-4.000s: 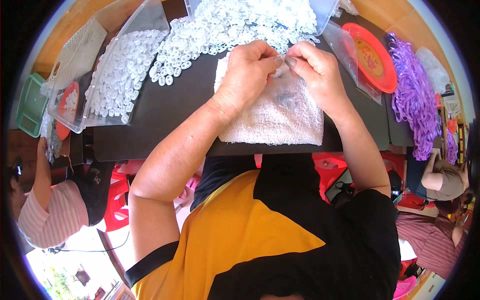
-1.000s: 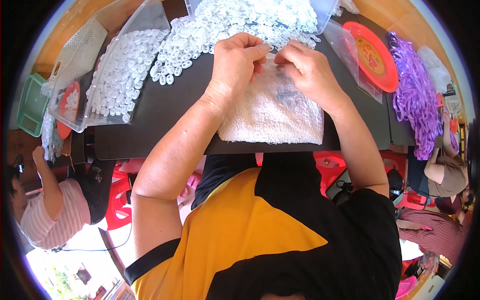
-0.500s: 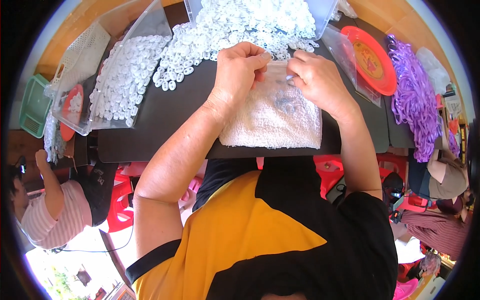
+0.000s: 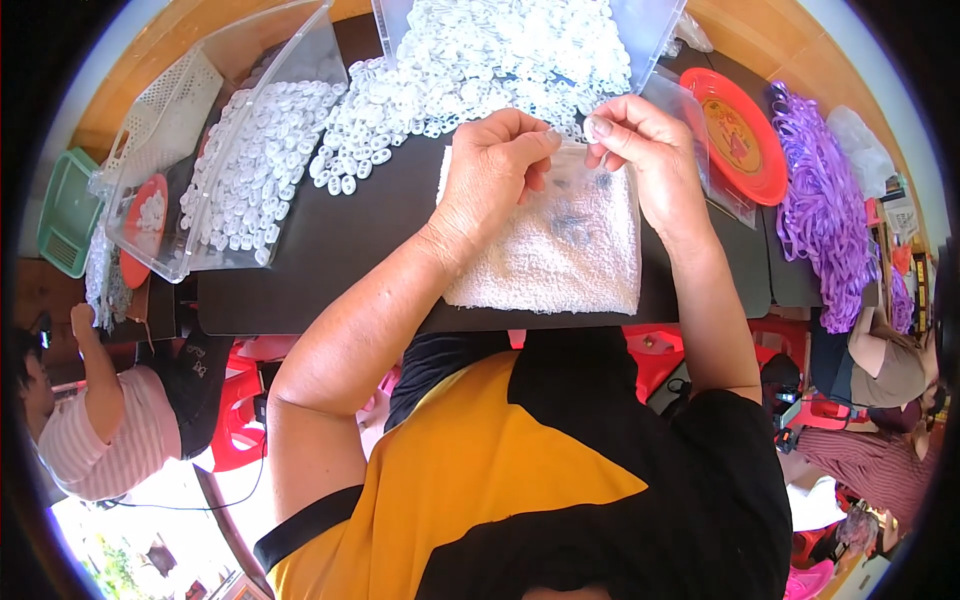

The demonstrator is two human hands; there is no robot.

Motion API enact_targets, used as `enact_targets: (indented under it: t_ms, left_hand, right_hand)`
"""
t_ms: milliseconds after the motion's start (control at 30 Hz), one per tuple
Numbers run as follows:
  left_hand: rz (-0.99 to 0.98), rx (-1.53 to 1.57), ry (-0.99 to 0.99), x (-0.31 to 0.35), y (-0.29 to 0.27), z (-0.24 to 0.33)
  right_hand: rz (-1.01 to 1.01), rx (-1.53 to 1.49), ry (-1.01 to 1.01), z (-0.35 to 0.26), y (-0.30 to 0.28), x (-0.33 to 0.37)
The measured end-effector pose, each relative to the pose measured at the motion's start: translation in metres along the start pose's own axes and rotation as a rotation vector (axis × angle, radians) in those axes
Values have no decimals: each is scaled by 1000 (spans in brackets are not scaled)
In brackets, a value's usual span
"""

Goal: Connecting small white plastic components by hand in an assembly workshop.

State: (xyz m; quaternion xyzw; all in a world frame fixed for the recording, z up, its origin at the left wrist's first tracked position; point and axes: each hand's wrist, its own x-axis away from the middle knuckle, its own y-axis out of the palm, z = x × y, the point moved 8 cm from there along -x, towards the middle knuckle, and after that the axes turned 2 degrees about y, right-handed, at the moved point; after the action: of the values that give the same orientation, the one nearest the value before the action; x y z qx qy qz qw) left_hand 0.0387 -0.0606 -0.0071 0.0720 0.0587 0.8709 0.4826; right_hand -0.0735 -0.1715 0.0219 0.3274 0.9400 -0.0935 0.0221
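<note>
Over a white terry towel (image 4: 545, 265) on the dark table, my two hands are raised with a small gap between their fingertips. My left hand (image 4: 495, 165) is closed, thumb pressed to the bent fingers; anything between them is hidden. My right hand (image 4: 645, 150) also makes a pinch. A tiny whitish spot shows at its thumb tip, too small to name. Bluish-grey smudges mark the towel below. Just beyond my fingers spreads a heap of small white oval plastic pieces with holes (image 4: 350, 155), spilling from a clear bin (image 4: 655, 45) lying on its side.
At left, a clear box (image 4: 180, 262) holds more white pieces, near a green basket (image 4: 62, 215) and a white basket (image 4: 185, 95). To the right lie a red plate (image 4: 765, 175) and purple ribbons (image 4: 825, 200). People sit at both sides, including a striped-shirt person (image 4: 120, 430).
My right hand has turned, its fingers now pointing left and its thumb nearer me. The gap between my hands has widened slightly. The table view has shifted a little downward.
</note>
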Motion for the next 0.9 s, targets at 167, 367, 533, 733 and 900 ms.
enact_targets:
  t_ms: [167,367,533,733,900]
  left_hand:
    - [-12,-17,-20,2,4,-3]
    - [-9,-5,-30,1,5,-3]
    - [-5,9,-11,2,4,-3]
    - [-14,-5,-12,2,4,-4]
    - [-23,4,4,3,7,-2]
  right_hand:
    - [-5,-9,8,0,2,0]
    - [-16,2,-10,-1,3,0]
    - [-4,3,5,-1,3,1]
    - [18,-25,-12,0,4,0]
    - [40,-25,-2,0,2,1]
